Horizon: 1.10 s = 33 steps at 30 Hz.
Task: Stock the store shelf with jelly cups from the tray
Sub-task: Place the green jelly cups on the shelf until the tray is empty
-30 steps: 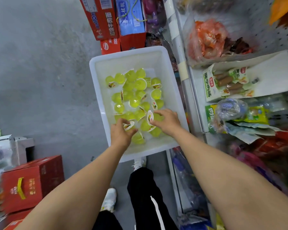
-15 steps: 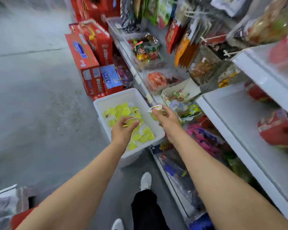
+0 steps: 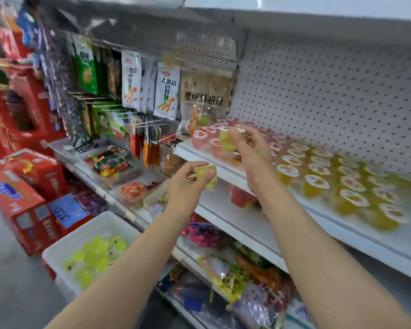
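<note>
My right hand (image 3: 250, 153) is raised over the front left corner of the white shelf (image 3: 318, 210), shut on a green jelly cup (image 3: 226, 140). My left hand (image 3: 190, 186) hangs lower, just in front of the shelf edge, shut on another green jelly cup (image 3: 208, 174). Rows of pink jelly cups (image 3: 209, 136) and yellow jelly cups (image 3: 318, 176) stand on that shelf. The white tray (image 3: 55, 252) sits on the floor at the lower left, with several green cups (image 3: 93, 255) inside. The picture is blurred by motion.
Hanging snack packets (image 3: 166, 91) fill the pegboard to the left of the shelf. Red cartons (image 3: 22, 186) are stacked on the floor beside the tray. Lower shelves (image 3: 223, 264) hold bagged snacks. Grey floor (image 3: 10, 293) lies at the lower left.
Both hands lifted out of the tray, each with a green jelly cup, and rose to the shelf. The view swung up from the tray to the shelf.
</note>
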Motion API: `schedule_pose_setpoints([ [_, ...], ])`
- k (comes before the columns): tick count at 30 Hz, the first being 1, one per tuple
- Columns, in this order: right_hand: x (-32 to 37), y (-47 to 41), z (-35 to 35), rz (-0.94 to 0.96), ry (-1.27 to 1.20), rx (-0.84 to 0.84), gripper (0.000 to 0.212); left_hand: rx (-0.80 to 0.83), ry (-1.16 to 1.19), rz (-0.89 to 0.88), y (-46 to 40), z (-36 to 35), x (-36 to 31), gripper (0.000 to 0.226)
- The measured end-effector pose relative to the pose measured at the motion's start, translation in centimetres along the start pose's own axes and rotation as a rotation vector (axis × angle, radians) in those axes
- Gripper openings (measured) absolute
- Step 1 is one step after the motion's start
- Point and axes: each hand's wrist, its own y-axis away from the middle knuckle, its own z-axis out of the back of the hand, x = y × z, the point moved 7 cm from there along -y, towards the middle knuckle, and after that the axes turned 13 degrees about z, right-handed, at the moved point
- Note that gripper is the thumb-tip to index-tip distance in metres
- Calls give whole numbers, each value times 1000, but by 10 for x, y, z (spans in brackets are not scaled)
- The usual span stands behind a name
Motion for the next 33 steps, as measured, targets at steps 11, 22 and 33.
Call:
schedule_pose_setpoints([
  [11,72,-30,268,107,191,-331,27,329,6,-120,60,-257,-49,24],
  [22,32,-15,472,25,437,-545,57,387,-22,-105,80,-391,-41,41],
  [33,-70,-22,527,-192,630,-426,41,348,-9,-98,65,-423,-36,43],
])
